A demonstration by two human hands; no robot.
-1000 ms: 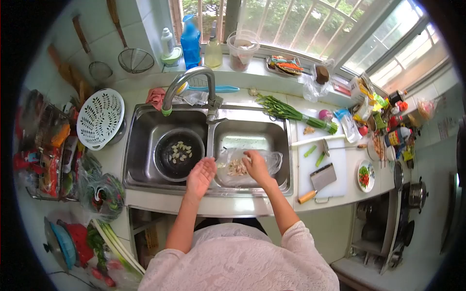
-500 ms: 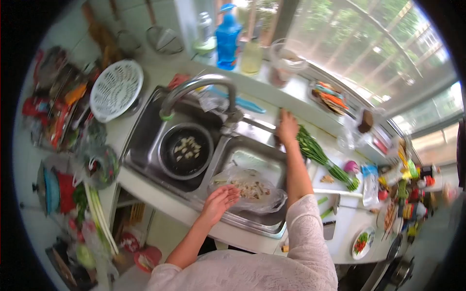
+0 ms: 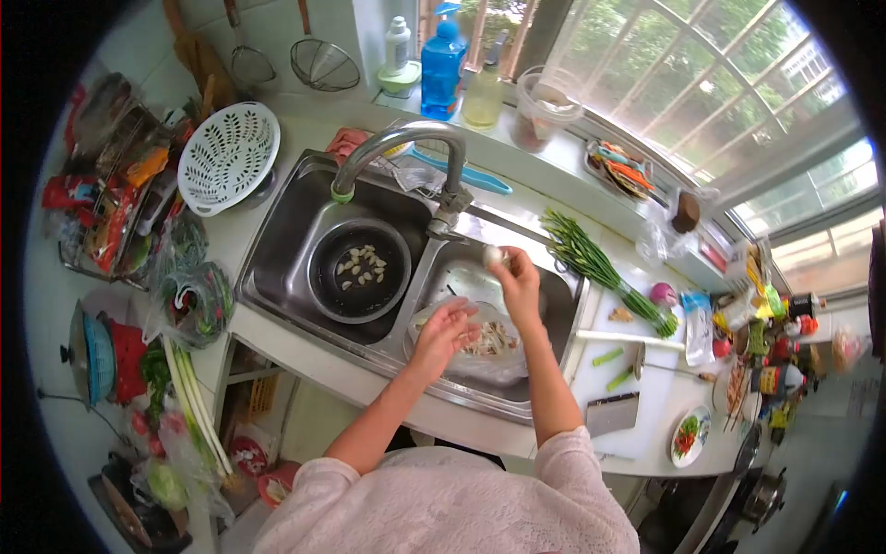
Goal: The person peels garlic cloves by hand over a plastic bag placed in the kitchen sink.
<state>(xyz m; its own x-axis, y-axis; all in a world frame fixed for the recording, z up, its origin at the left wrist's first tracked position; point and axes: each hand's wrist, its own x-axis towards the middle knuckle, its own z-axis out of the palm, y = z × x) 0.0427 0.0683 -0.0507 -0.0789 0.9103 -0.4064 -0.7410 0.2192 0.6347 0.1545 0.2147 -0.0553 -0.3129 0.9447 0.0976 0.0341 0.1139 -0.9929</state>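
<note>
My right hand [image 3: 520, 284] is raised over the right sink basin [image 3: 552, 309], its fingers closed round a small white garlic bulb [image 3: 493, 256]. Lower and to the left, my left hand [image 3: 445, 338] is empty with its fingers apart. It hovers over a clear plastic bag [image 3: 506, 366] holding pale, brownish scraps that look like garlic skins. In the left basin [image 3: 277, 263] sits a round metal bowl [image 3: 323, 303], with several peeled garlic cloves [image 3: 362, 266] at its bottom.
The faucet [image 3: 406, 134] arches above the left basin. Right of the sink lie green stalks [image 3: 609, 277], a cutting board [image 3: 651, 406] and a cleaver [image 3: 613, 415]. A white colander [image 3: 229, 159] stands at left. Bottles, including a blue one [image 3: 443, 69], line the windowsill.
My right hand has come back from the counter behind the sink to above the right basin, now with the garlic bulb. My left hand has shifted slightly right and up.
</note>
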